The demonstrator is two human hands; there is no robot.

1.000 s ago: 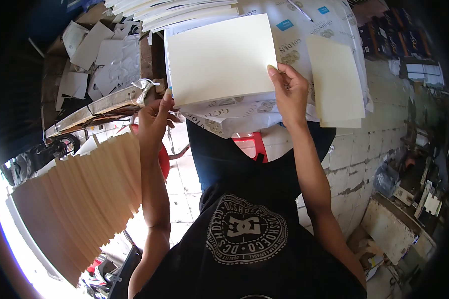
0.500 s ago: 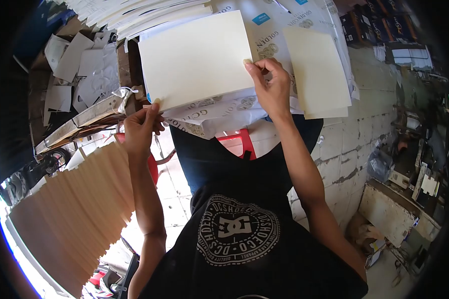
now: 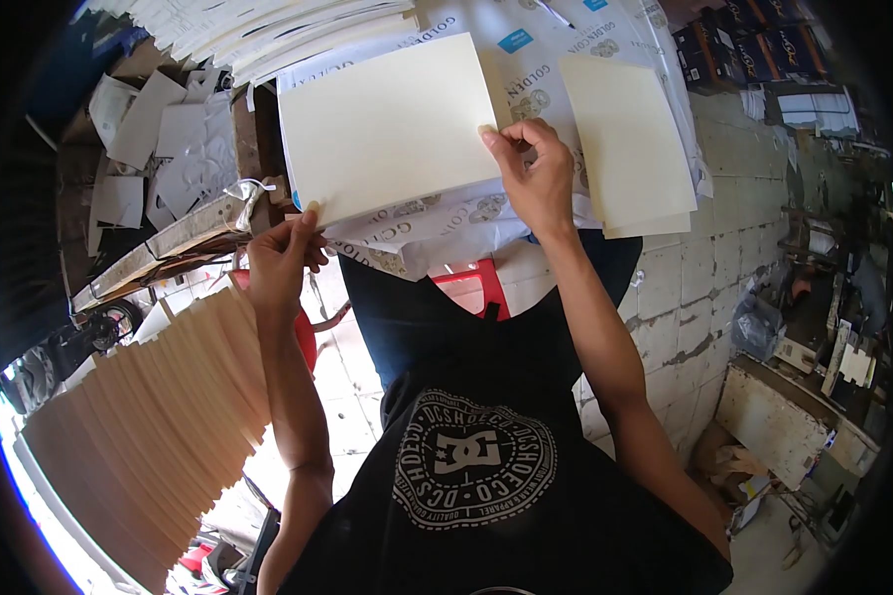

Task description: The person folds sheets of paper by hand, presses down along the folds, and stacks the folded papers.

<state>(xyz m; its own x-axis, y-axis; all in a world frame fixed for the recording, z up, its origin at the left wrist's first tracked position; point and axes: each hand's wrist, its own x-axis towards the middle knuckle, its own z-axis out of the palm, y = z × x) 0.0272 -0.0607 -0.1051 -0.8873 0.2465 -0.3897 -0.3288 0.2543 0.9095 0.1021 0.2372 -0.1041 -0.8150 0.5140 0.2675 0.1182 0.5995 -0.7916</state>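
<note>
A cream sheet point(image 3: 387, 129) lies over the printed wrapping paper point(image 3: 546, 94) on the work surface. At its lower left corner, my left hand point(image 3: 283, 258) pinches the sheet between thumb and fingers. My right hand point(image 3: 538, 178) grips the right edge, thumb on top and fingers curled. To the right of that hand lie more cream sheets point(image 3: 630, 144), slightly offset from each other. Whether one or several sheets are in my grip cannot be made out.
A stack of papers point(image 3: 288, 35) stands at the back left, beside a bin of paper scraps point(image 3: 174, 139). A tall paper stack point(image 3: 149, 426) is at the lower left. Dark boxes point(image 3: 754, 50) sit at the upper right; a red stool point(image 3: 488, 288) shows below the surface.
The view has shifted, so the scene sits further left. The far edge of the held sheet is slightly lower than half a second ago. Both hands keep their hold.
</note>
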